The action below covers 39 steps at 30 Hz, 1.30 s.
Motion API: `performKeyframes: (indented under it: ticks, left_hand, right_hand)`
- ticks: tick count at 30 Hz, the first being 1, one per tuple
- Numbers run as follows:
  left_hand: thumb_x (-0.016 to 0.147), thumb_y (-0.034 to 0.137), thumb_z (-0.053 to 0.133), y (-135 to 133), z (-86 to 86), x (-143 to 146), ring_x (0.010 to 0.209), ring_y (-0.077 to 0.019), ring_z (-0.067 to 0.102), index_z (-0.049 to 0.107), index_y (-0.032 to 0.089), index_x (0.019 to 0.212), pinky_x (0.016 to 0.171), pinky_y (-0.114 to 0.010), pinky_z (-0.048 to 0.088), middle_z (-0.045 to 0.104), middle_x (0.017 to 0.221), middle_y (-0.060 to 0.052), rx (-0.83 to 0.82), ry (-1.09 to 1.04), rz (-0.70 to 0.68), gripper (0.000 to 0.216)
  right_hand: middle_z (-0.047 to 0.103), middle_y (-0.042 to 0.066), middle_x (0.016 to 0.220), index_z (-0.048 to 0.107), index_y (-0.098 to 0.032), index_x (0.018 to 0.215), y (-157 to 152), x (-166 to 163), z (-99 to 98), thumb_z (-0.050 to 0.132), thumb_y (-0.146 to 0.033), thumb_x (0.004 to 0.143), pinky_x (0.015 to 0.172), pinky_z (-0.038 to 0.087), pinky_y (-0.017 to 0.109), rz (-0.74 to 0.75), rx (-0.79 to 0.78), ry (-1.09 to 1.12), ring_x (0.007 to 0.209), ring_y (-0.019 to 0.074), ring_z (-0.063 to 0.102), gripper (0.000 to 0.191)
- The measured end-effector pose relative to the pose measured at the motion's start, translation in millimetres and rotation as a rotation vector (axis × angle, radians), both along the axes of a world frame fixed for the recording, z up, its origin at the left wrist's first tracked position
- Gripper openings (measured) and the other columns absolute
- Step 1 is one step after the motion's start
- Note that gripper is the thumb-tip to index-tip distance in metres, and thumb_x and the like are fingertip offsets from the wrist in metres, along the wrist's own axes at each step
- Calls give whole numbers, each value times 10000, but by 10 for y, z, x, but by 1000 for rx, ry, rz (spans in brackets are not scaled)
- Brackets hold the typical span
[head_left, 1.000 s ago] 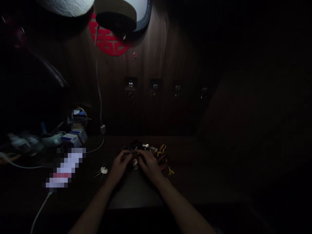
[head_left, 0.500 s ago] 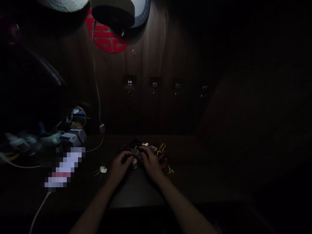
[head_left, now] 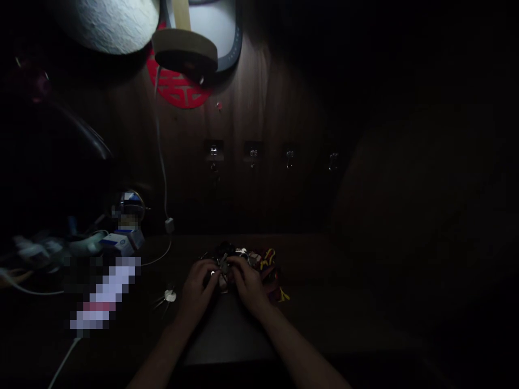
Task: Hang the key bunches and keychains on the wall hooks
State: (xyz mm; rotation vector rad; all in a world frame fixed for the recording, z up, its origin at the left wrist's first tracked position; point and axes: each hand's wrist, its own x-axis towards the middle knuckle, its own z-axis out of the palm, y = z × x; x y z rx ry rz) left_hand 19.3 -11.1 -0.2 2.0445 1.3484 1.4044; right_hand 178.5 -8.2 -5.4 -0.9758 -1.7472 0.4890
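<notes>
One left hand and one right hand, bare.
Between their curled fingers, a small grey metal piece; I cannot tell if either grips it. Silvery metal keys lie leftward on the dark desk.

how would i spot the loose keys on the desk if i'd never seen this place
Start at the big red emblem and drop to the dark desk below it. Just left of the left hand lies a small bunch of keys. Its pale, rounded top catches the light, and it lies apart from the pile right of that hand.
</notes>
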Motion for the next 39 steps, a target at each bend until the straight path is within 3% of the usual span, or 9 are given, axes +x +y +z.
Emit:
performKeyframes:
  ticks: [6, 11, 17, 22, 28, 39]
  left_hand:
    - [800, 371, 497, 132, 271, -6, 935, -200, 576, 586, 218, 777, 871, -342, 439, 625, 942, -43, 9, -101, 48, 178]
    - [739, 477, 536, 439, 718, -33, 833, -204, 620, 623, 187, 834, 727, -310, 476, 687, 871, -34, -180, -381, 102, 318]
    - [661, 464, 631, 876, 1257, -96, 857, -175, 619, 637, 165, 838, 755, -286, 462, 696, 986, -59, -95, -640, 51, 348]
    - [665, 456, 633, 1188, 1632, -123, 772, -158, 608, 644, 160, 845, 685, -257, 457, 690, 872, -31, 41, -504, 114, 347]
    - [739, 326, 568, 1427, 1963, -18, 825, -157, 613, 625, 173, 811, 769, -265, 449, 685, 844, -13, 255, -204, 181, 179]
    - [729, 285, 610, 1542, 2124, 69, 835, -157, 629, 625, 199, 827, 780, -262, 455, 695, 879, -9, 320, 81, 173, 131]
  right_hand:
    - [636, 51, 1063, 521, -221, 1128, 4, 16, 63, 406, -171, 868, 839, 463, 284, -52, -21, -9, 970, 161, 595, 288]
    - [646, 61, 1037, 505, -203, 1142, 19, 40, 67, 400, -198, 872, 838, 465, 305, -66, -87, -38, 956, 176, 606, 289]
    - [641, 62, 1062, 511, -208, 1139, 39, 52, 48, 405, -177, 865, 840, 466, 303, -73, -53, -70, 984, 179, 599, 295]
    - [656, 48, 1038, 531, -216, 1127, 68, 53, 70, 413, -152, 857, 825, 472, 290, -99, -21, -69, 956, 170, 611, 301]
    - [653, 42, 1024, 542, -213, 1114, 114, 53, 45, 411, -141, 851, 828, 464, 288, -111, -33, -88, 943, 165, 606, 302]
    - [655, 31, 1003, 556, -229, 1101, 91, 54, 68, 414, -135, 850, 827, 450, 282, -106, -63, -92, 938, 164, 599, 303]
